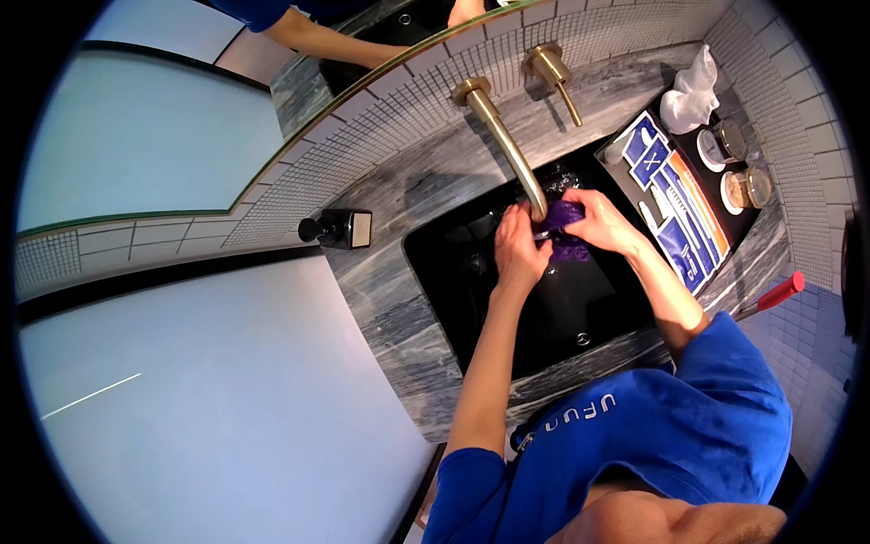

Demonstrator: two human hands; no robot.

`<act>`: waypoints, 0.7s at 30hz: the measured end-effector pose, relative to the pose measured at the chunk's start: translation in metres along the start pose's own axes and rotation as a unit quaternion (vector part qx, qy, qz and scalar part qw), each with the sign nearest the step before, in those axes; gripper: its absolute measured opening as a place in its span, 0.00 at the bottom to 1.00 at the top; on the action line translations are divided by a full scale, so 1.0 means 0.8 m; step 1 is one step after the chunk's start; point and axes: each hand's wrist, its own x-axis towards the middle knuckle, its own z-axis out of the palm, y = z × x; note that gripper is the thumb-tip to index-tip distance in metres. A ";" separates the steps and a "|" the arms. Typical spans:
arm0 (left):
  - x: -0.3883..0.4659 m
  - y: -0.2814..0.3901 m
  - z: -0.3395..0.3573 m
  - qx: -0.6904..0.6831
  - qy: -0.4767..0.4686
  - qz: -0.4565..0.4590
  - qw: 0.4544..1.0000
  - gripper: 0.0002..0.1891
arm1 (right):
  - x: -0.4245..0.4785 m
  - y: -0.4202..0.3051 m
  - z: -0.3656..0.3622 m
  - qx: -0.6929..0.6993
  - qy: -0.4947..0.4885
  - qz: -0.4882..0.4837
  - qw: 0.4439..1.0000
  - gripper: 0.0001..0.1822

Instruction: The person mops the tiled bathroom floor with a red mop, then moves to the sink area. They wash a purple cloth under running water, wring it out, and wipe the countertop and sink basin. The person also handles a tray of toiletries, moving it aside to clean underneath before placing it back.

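Note:
Both my hands are over a black rectangular sink (598, 299), just below the tip of a brass wall spout (506, 139). Between them is a wet, crumpled purple cloth (563, 215). My right hand (598, 221) pinches the cloth at its right side with thumb and fingers. On the other side, my left hand (520, 243) grips its left part, with the fingers close beside the spout tip. The left fingers partly cover the cloth, so its full shape is hidden. Water glistens on the sink floor behind the hands.
A brass lever handle (563, 88) juts from the tiled wall. Right of the sink, a black tray (688, 146) carries several blue packets (669, 197), a folded white towel (691, 95) and two glasses (756, 187). A dark pump bottle (346, 229) stands left on the marbled counter (380, 306).

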 end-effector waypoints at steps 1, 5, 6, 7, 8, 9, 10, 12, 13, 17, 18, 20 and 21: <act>0.010 -0.004 0.014 0.011 0.022 0.031 0.999 0.33 | -0.010 -0.006 0.004 0.128 0.000 0.003 0.992 0.13; 0.027 -0.022 0.021 -0.043 -0.177 -0.165 0.969 0.19 | -0.020 0.000 0.000 0.094 0.022 0.025 0.995 0.13; 0.017 -0.044 0.022 -0.093 -0.127 -0.134 0.978 0.19 | -0.015 -0.003 -0.001 0.006 0.016 0.028 0.999 0.14; 0.014 -0.045 0.009 -0.142 -0.084 -0.096 0.982 0.19 | -0.011 0.000 -0.006 -0.079 0.018 0.036 0.996 0.15; 0.009 -0.043 -0.002 -0.058 -0.070 -0.106 0.990 0.17 | -0.002 0.028 0.000 -0.138 0.003 -0.015 0.990 0.18; 0.008 -0.035 -0.029 -0.052 -0.107 -0.116 0.986 0.17 | 0.009 0.058 0.010 -0.168 -0.029 -0.048 0.984 0.21; 0.004 -0.029 -0.051 -0.056 -0.112 -0.125 0.984 0.17 | 0.021 0.068 0.026 -0.158 -0.046 -0.063 0.984 0.23; -0.004 -0.023 -0.083 -0.043 -0.101 -0.131 0.985 0.18 | 0.041 0.078 0.067 -0.132 -0.063 -0.129 0.981 0.26; -0.012 -0.024 -0.096 -0.023 -0.083 -0.130 0.988 0.18 | 0.049 0.066 0.086 -0.113 -0.065 -0.183 0.974 0.27; -0.032 -0.040 -0.117 -0.003 -0.009 -0.139 0.990 0.23 | 0.082 0.101 0.142 -0.150 -0.093 -0.107 0.979 0.24; -0.037 -0.040 -0.115 0.044 -0.012 -0.132 0.990 0.25 | 0.094 0.099 0.138 -0.157 -0.086 -0.061 0.982 0.23; -0.053 -0.035 -0.101 0.136 -0.018 -0.116 0.984 0.31 | 0.094 0.103 0.118 -0.146 -0.017 -0.031 0.989 0.24; -0.067 -0.045 -0.089 0.100 -0.050 -0.144 0.983 0.37 | 0.087 0.077 0.101 -0.169 -0.029 0.024 0.985 0.20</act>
